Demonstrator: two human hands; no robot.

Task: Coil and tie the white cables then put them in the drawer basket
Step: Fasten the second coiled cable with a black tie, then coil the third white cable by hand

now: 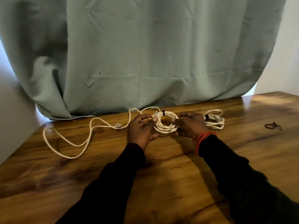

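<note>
Head view, wooden surface (161, 183) with grey-green curtain (145, 54) hanging behind its far edge. Left hand (141, 128) and right hand (189, 125) both hold one coiled white cable (166, 125) just above the surface, near the far edge, centre of view. Left fingers curled, thumb and fingertips pinching the coil's left side near a connector end; right fingers curled round the coil's right side. A dark tie (163, 112) wraps the coil at its far side. A second coiled white cable (215, 120), also bound with a dark tie, lies on the surface just beyond the right hand. A loose white cable (68, 143), uncoiled, trails across the surface to the left. A spare dark tie (273, 126) lies well apart at right. Red bracelet (202, 138) on right wrist, black sleeves on both arms
</note>
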